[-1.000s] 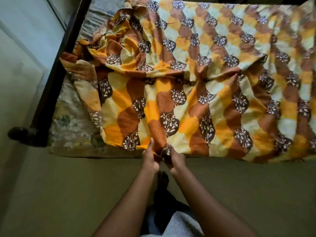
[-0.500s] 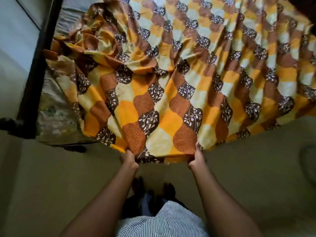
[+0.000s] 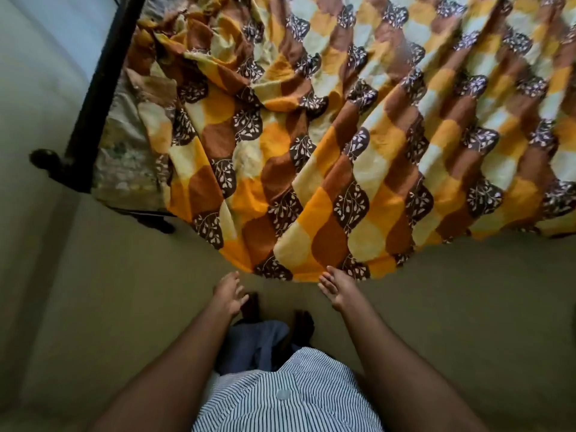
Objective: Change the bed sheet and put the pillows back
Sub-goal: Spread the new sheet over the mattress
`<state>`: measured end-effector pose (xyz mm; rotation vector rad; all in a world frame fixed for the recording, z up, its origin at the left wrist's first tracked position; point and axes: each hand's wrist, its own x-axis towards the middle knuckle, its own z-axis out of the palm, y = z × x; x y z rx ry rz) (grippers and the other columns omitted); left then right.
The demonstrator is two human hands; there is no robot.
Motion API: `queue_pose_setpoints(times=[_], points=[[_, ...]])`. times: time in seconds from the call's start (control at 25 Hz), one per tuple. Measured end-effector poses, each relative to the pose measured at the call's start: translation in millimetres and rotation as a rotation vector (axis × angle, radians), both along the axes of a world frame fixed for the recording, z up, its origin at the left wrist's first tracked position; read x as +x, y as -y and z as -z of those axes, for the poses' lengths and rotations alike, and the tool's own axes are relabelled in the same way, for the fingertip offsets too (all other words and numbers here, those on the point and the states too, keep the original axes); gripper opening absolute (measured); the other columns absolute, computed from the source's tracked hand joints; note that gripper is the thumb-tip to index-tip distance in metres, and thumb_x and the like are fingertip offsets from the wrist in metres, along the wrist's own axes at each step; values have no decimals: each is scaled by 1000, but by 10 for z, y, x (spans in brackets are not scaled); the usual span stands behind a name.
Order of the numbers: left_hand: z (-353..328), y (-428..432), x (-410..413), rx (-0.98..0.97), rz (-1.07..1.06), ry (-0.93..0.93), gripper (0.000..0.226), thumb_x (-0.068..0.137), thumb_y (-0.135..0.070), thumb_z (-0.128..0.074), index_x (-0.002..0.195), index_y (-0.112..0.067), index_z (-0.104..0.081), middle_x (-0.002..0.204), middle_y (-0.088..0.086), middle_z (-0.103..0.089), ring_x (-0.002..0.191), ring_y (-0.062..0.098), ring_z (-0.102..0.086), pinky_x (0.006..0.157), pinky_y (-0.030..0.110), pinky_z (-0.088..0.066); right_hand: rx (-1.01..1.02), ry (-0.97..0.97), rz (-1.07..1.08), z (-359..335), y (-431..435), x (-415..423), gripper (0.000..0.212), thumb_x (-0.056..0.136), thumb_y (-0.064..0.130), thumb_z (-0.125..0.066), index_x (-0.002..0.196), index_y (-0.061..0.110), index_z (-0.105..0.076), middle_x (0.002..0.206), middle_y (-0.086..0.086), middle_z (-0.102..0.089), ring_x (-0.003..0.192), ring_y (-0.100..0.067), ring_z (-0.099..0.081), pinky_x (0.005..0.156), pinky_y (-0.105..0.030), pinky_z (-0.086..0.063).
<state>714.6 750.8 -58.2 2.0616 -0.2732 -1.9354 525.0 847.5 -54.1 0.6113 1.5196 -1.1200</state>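
At the far left, the dark bed frame (image 3: 93, 98) with its round knob runs along the wall. Beside it, a strip of faded floral mattress (image 3: 124, 163) lies uncovered. The bed sheet (image 3: 311, 151), patterned in orange, brown, cream and leaf-printed scallops, is spread rumpled over the rest of the bed. Its near edge spills off the side and hangs above the floor (image 3: 467, 307).

Half a second ago both hands were pinching that hanging edge; now both have let go. The left hand (image 3: 229, 294) is clear of the cloth, just below the hem, with its fingers loosely spread and holding nothing. The right hand (image 3: 338, 288) is also empty and splayed. Its fingertips (image 3: 325, 277) are at the hem, and whether they touch it cannot be told. A striped shirt (image 3: 280, 397) fills the bottom of the view.
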Motion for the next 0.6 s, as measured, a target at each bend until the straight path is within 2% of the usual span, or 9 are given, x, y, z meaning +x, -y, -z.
queue_pose_setpoints(times=[0.12, 0.2, 0.28, 0.48, 0.6], points=[[-107, 112, 38, -110, 29, 10, 39, 101, -16, -36, 139, -8, -38, 147, 10, -36, 134, 26, -35, 105, 44, -32, -67, -201, -288, -78, 349, 143, 23, 97, 15, -47, 115, 5, -57, 119, -17, -60, 108, -27, -59, 93, -37, -48], [-191, 263, 71, -228, 101, 81, 35, 99, -21, -41, 133, -12, -44, 140, 9, -45, 123, 23, -44, 97, 41, -38, -170, -263, -467, -178, 606, 197, 17, 96, 20, -49, 107, 11, -59, 99, -8, -62, 88, -16, -59, 75, -29, -51], [-247, 510, 140, -333, 161, 142, 35, 97, -27, -47, 130, -16, -47, 134, 6, -51, 116, 21, -47, 91, 38, -41, -266, -328, -602, -238, 936, 226, 21, 95, 21, -50, 110, 10, -60, 89, -2, -60, 78, -10, -55, 62, -20, -45], [-255, 1449, 363, -485, 223, 329, 39, 95, -30, -50, 132, -18, -47, 130, 6, -54, 115, 25, -50, 89, 36, -42, -330, -504, -919, -365, 2075, 262, 21, 95, 24, -51, 113, 16, -60, 100, -3, -64, 80, -9, -61, 60, -18, -47], [-166, 2176, 457, -529, 230, 406, 44, 94, -30, -52, 135, -16, -43, 132, 7, -53, 116, 27, -51, 89, 35, -42, -346, -588, -1086, -397, 2896, 293, 18, 95, 23, -52, 109, 15, -60, 92, 0, -64, 77, -8, -59, 60, -18, -46]])
